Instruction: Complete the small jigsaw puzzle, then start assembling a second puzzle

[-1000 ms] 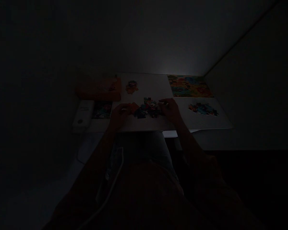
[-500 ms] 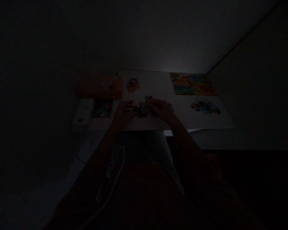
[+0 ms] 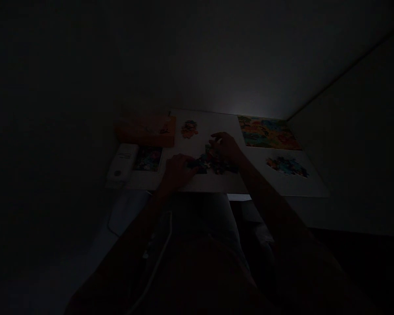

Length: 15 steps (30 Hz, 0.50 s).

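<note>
In the dim light, a cluster of joined jigsaw pieces lies on the white table near its front edge. My left hand rests at the left end of the cluster, thumb and fingers closed on a dark jigsaw piece there. Over the cluster's upper right hovers my right hand, fingers bent and apart, with nothing visible in them. The hand and its wrist hide some of the pieces.
Loose jigsaw pieces form a pile at right and a smaller pile at the back. A colourful picture sheet lies back right. An orange box, a dark floral picture and a white device stand or lie left.
My right hand has lifted away from the pieces and moved up and right. My left hand has closed in on the cluster's left end. The whole view has shifted slightly.
</note>
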Available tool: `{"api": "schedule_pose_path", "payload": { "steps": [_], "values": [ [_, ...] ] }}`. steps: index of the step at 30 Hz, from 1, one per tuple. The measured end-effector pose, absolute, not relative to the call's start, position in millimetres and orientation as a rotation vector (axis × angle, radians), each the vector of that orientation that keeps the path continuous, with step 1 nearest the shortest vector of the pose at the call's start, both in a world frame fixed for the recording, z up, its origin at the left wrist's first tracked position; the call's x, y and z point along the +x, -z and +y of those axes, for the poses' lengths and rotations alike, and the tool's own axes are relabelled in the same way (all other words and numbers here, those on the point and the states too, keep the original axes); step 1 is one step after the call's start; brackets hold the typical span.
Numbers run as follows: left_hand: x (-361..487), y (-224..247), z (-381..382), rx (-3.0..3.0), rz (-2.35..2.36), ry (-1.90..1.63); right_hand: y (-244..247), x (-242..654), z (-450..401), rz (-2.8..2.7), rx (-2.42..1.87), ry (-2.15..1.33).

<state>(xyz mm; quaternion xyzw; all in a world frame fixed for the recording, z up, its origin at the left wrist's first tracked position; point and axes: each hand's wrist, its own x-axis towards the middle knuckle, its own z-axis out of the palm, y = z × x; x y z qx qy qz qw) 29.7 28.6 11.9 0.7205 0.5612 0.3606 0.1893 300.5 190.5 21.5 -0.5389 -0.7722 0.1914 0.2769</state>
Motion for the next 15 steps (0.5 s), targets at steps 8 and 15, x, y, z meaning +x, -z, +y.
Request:
{"api": "schedule_pose_path", "payload": {
  "steps": [8, 15],
  "values": [
    [29.8, -14.2, 28.2, 2.016, 1.575, -0.996, -25.3, 200.9, 275.2, -2.080, -1.637, -0.568],
    [29.7, -16.7, 25.9, 1.998, 1.559, -1.018, -32.2, 185.5, 294.2, -2.329, -1.517, -0.538]
  ]
}}
